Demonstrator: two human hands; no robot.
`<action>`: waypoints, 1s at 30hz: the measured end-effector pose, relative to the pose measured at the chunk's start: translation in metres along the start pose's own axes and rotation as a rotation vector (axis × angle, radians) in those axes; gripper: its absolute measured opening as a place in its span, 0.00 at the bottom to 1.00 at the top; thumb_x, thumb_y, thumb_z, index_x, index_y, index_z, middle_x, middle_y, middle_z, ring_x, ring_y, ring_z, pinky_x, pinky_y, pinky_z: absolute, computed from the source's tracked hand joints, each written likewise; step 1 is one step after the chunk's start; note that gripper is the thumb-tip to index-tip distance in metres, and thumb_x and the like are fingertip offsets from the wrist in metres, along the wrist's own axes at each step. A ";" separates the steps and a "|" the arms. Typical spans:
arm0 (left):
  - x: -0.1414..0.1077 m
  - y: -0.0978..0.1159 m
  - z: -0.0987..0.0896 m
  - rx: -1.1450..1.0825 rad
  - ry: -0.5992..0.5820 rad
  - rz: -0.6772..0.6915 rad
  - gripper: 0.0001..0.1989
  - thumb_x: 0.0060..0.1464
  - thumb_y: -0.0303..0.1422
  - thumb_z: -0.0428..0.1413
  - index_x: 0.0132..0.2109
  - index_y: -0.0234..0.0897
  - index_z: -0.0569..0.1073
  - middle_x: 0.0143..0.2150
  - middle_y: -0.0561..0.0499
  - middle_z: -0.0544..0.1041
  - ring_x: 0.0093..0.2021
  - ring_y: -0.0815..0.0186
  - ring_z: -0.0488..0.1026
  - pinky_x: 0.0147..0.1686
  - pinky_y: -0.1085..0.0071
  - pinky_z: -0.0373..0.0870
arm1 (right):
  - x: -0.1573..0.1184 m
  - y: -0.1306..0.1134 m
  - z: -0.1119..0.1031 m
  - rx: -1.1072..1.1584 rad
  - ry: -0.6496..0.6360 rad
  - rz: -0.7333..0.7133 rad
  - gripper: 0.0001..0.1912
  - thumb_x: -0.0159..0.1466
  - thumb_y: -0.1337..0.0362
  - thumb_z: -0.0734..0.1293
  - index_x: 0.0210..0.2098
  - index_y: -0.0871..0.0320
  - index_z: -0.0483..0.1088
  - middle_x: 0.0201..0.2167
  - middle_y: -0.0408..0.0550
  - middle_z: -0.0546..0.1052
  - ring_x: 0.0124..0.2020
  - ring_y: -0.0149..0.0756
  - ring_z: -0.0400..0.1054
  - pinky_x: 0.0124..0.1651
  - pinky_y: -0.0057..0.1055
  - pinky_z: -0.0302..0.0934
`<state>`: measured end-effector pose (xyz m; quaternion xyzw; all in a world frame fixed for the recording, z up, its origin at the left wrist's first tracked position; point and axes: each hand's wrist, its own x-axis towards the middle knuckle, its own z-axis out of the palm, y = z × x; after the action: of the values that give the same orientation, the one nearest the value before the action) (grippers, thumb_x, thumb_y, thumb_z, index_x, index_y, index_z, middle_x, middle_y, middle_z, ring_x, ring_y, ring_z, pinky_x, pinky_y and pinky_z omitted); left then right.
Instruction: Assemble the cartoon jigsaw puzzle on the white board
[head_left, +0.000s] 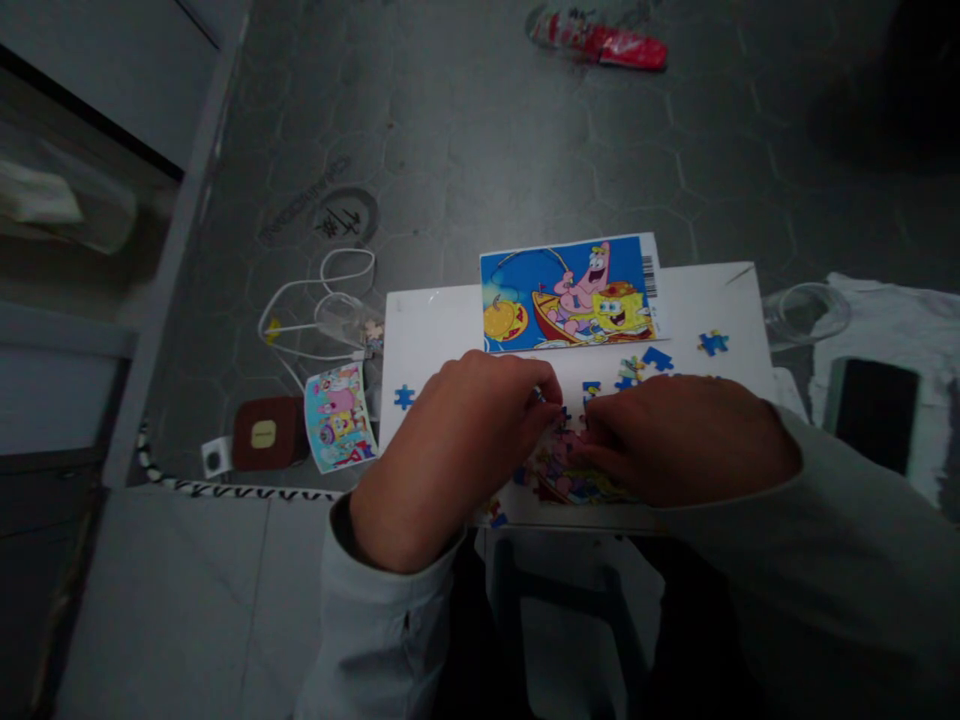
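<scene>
My left hand [499, 400] and my right hand [652, 435] meet over a partly joined cartoon jigsaw puzzle [577, 485] on a white board [435, 330]. The left fingers are pinched at a small blue puzzle piece, mostly hidden by the fingertips. Closed too, the right fingers press at the puzzle's upper edge; whatever they hold is hidden. Just above the right hand lie loose blue pieces [657, 358], with another piece [713, 342] farther right. A single blue piece [404, 397] rests near the board's left side. Behind the hands is the cartoon picture card [570, 295].
Left of the board are a smaller cartoon card [341, 415], a brown box [264, 433] and a white cable [289, 290]. To the right stand a clear cup [814, 315] and a dark phone-like object [876, 415] on white cloth or paper. A red package [630, 48] lies on the floor.
</scene>
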<state>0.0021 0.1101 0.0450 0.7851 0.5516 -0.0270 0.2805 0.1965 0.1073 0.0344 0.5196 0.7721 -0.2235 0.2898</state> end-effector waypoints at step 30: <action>0.001 0.005 0.004 0.051 0.026 -0.038 0.08 0.68 0.30 0.64 0.44 0.44 0.89 0.44 0.47 0.91 0.45 0.50 0.87 0.48 0.57 0.78 | -0.001 -0.002 -0.003 -0.002 -0.001 0.004 0.27 0.74 0.40 0.63 0.43 0.51 0.86 0.36 0.60 0.85 0.36 0.52 0.81 0.38 0.44 0.63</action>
<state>0.0081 0.1076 0.0437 0.7815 0.5692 -0.0359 0.2527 0.1944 0.1080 0.0369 0.5205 0.7713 -0.2224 0.2913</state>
